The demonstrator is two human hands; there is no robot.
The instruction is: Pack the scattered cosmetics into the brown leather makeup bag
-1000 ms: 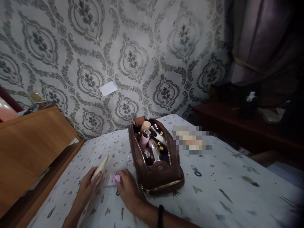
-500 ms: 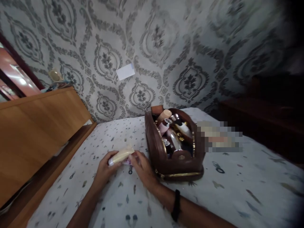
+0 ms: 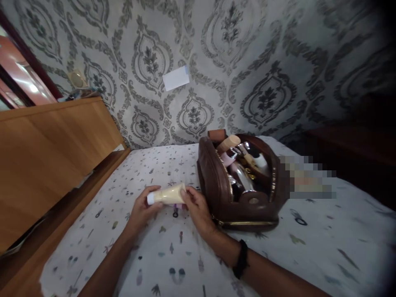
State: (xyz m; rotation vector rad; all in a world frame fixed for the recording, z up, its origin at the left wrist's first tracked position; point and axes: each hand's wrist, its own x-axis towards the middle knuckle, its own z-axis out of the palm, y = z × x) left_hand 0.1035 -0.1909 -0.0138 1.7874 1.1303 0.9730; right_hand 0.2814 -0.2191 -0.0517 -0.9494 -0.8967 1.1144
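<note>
A pale yellow tube (image 3: 168,195) with a white cap lies nearly level between my hands. My left hand (image 3: 144,209) grips its capped end, and my right hand (image 3: 197,206) pinches the flat end. Something small and purplish shows beneath the tube by my right fingers, too hidden to name. Just right of my right hand stands a dark brown bag (image 3: 216,185), unzipped at the top. Several bottles and containers fill it, among them a beige-capped one (image 3: 229,143) and a silvery one (image 3: 243,177).
The bag stands on a white patterned sheet (image 3: 167,247). A wooden panel (image 3: 58,152) rises at the left. Behind is a patterned wall with a white card (image 3: 176,78). A pixelated item (image 3: 309,177) lies right of the bag.
The view has shifted, so the bag and wall card appear farther right. The tube has turned from slanted to nearly level, still held in both hands.
</note>
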